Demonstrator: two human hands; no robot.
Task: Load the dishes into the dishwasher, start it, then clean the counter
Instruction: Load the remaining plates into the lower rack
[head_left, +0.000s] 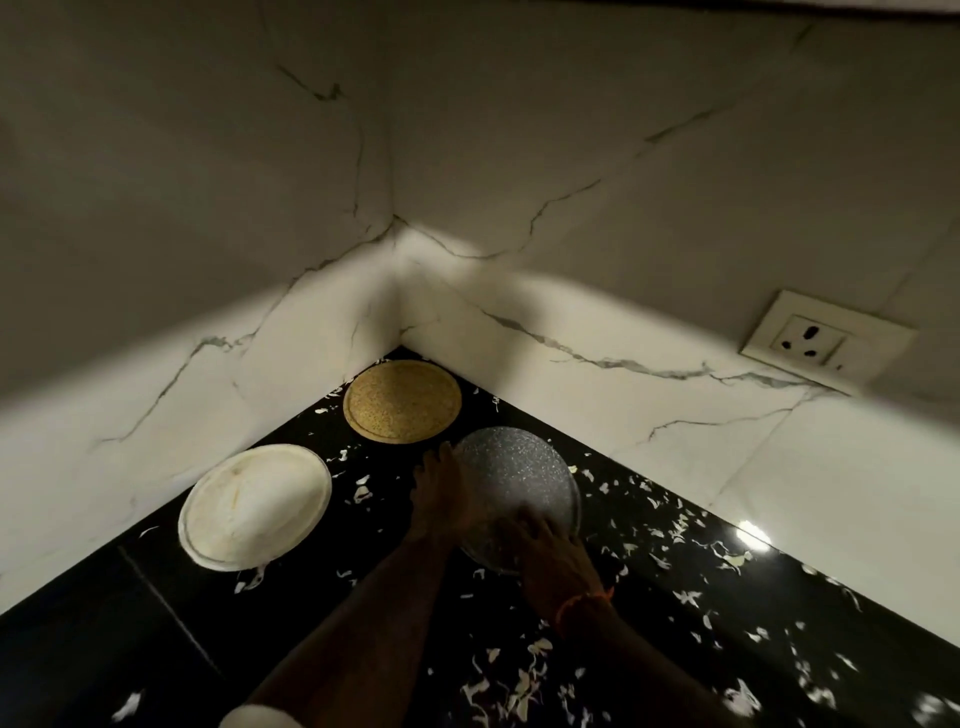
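Note:
Three round plates lie on the black counter (171, 613) in a corner. A grey speckled plate (514, 470) is nearest, with both of my hands on it. My left hand (439, 493) holds its left rim, fingers pointing away from me. My right hand (550, 558) grips its near right rim, with an orange band at the wrist. A golden speckled plate (402, 400) sits deep in the corner. A white plate (254, 506) lies to the left near the wall.
White scraps (680, 535) are scattered over the counter, thickest on the right and near me. White marble walls (597, 291) close the corner on two sides. A wall socket (826, 340) sits at the right, just above the counter.

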